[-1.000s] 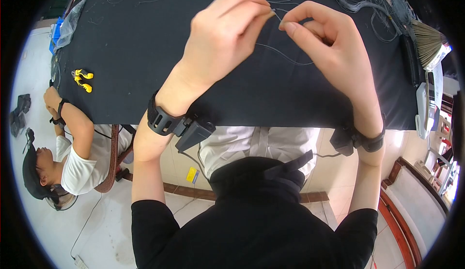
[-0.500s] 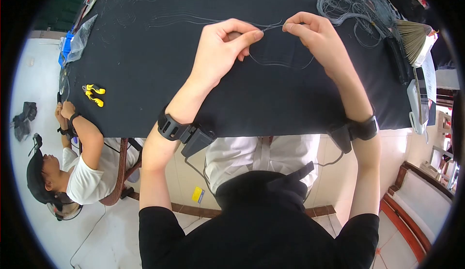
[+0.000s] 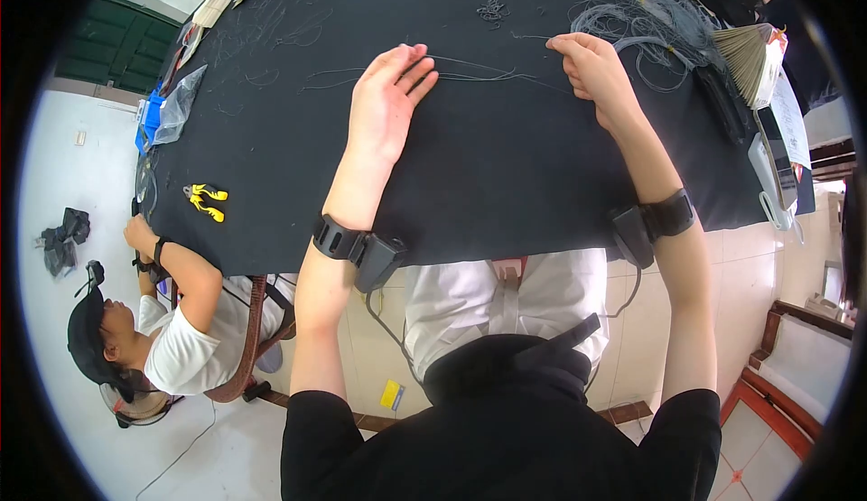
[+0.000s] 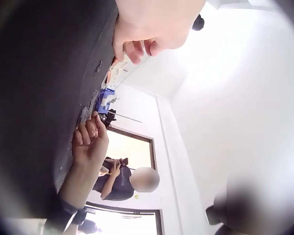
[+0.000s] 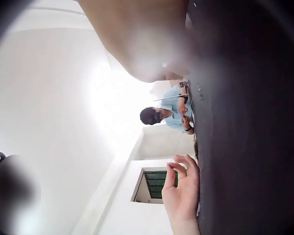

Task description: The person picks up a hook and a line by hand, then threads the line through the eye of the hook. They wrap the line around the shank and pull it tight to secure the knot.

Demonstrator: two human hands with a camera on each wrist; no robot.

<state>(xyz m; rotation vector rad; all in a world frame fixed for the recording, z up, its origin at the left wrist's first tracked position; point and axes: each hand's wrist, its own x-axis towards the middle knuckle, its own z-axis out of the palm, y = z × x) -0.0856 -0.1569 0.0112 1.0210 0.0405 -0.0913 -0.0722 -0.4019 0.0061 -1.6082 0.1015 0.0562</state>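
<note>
In the head view, the left hand (image 3: 384,104) is held palm up with relaxed, parted fingers; no line is seen gripped in it. Thin grey lines (image 3: 479,78) run across the black cloth beside and behind its fingers. Thumb and index finger of the right hand (image 3: 596,77) pinch a short thin line (image 3: 531,36) that points left. The right wrist view shows the left hand (image 5: 181,193) with fingers loosely bent. In the left wrist view the right hand (image 4: 90,142) has curled fingers, and its line is too fine to make out.
A tangled grey line bundle (image 3: 623,18) lies at the back right, near a small dark pile (image 3: 493,11) and a fanned paper stack (image 3: 745,59). Yellow-handled pliers (image 3: 206,201) lie at left, below a clear bag (image 3: 181,104). Another person (image 3: 190,338) sits at the left edge.
The hands have moved apart. My left hand has let go of the lines and turned palm up; my right hand keeps its pinch. The view has shifted, showing more of the table's far side.
</note>
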